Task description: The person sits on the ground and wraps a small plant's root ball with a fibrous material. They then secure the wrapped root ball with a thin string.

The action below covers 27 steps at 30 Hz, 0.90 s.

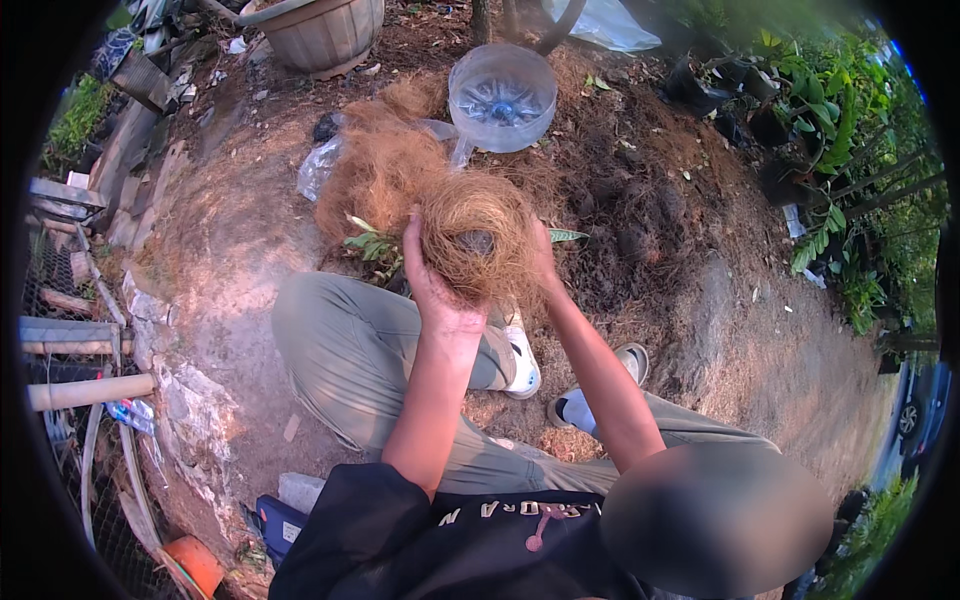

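Observation:
A round, nest-like bundle of brown fibre, looking like coconut coir, is held between both hands above the ground. My left hand cups its left and lower side, thumb up along the edge. Around the right side curls my right hand, its fingers mostly hidden by the fibre. A small dark lump or hollow shows at the bundle's centre; I cannot tell which. Green leaves stick out at the left beneath it, and a single leaf at the right.
Beyond the bundle lie a loose coir heap, clear plastic film and a cut clear plastic bottle base. Dark fibrous clumps cover the soil at right. A large planter stands farther back; potted plants line the right.

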Motion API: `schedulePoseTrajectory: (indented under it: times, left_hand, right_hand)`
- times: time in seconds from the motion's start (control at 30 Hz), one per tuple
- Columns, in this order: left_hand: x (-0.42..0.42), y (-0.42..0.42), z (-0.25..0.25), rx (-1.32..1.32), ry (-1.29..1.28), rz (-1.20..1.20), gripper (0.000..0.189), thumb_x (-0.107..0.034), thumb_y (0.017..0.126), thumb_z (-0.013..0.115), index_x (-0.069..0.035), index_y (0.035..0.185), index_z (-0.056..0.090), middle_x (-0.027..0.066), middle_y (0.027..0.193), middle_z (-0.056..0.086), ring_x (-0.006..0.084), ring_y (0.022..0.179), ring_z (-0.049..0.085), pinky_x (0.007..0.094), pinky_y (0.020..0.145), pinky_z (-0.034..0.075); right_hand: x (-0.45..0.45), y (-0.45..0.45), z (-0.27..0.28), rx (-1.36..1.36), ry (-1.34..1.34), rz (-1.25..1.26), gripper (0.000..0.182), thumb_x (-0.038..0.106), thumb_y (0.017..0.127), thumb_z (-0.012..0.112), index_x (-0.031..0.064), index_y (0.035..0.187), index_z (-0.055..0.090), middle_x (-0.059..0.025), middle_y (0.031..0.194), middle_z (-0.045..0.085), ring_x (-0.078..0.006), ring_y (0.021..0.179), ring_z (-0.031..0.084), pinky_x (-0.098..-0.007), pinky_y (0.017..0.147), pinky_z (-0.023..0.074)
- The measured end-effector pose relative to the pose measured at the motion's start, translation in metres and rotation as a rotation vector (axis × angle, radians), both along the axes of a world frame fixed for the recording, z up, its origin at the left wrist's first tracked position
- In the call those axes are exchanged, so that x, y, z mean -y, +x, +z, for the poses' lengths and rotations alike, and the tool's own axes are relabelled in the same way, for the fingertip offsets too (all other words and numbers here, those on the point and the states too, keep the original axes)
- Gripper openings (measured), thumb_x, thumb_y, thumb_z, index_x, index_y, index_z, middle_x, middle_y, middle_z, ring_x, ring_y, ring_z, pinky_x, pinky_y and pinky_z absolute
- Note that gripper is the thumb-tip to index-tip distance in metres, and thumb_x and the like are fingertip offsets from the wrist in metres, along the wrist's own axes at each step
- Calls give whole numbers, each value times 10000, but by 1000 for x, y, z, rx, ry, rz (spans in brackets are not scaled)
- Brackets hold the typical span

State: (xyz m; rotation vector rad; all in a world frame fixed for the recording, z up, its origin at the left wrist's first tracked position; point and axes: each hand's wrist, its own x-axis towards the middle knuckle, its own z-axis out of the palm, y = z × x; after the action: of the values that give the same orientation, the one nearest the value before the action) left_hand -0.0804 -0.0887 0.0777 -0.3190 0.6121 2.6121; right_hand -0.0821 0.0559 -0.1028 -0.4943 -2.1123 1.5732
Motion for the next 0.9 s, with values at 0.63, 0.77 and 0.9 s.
schedulePoseTrajectory:
  times: [0.63, 0.77, 0.9]
  left_hand:
    - [48, -47, -11, -25, -285, 471, 482, -461, 977, 458, -92, 1269, 561, 92, 1229, 595, 265, 1114, 594, 453, 889, 525]
    - [38, -49, -8, -75, -238, 410, 467, -443, 982, 451, -86, 1261, 566, 91, 1228, 600, 263, 1108, 598, 448, 884, 528]
    - [47, -47, -15, -61, -245, 447, 457, -427, 986, 445, -84, 1262, 566, 93, 1238, 599, 264, 1116, 594, 448, 895, 523]
  right_hand:
    - [71, -140, -12, 384, -135, -105, 537, 281, 803, 738, 74, 1250, 526, -163, 999, 693, -363, 958, 666, -448, 867, 511]
    - [45, -141, -47, 332, -388, -389, 388, 214, 801, 679, 47, 1142, 597, -138, 920, 727, -310, 896, 696, -424, 845, 519]
    - [30, -112, -57, 442, -569, -258, 334, 274, 834, 683, -28, 977, 697, -71, 805, 676, -164, 697, 628, -315, 648, 505]
